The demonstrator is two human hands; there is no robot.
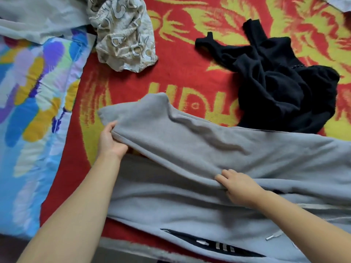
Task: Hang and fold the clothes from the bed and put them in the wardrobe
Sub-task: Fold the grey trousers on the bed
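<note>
Red and yellow, the patterned blanket (190,73) covers most of the bed and carries every garment in sight. Along its left side lies a quilt (32,103) printed in blue, purple and orange patches, with pale grey cloth (38,18) bunched at the far left corner.

Seen from the head camera, a large grey fleece garment (199,145) spreads across the near part of the blanket, running off the right edge. One of its sleeves or flaps is lifted and folded over toward the far side. The left hand (112,141) grips the left edge of that lifted layer, fingers curled under the cloth and thumb on top. The right hand (239,186) pinches the folded edge nearer the middle, fingers over the ridge of fabric. Both forearms reach in bare from the near side.

Near the bottom edge, a dark strip with white marks (214,245) shows on the grey garment, and a drawstring with a metal tip (273,236) lies to its right.

Farther off, a black garment (281,88) lies crumpled on the right, just touching the grey one. A beige printed cloth (123,35) sits bunched at the far left-centre.
</note>
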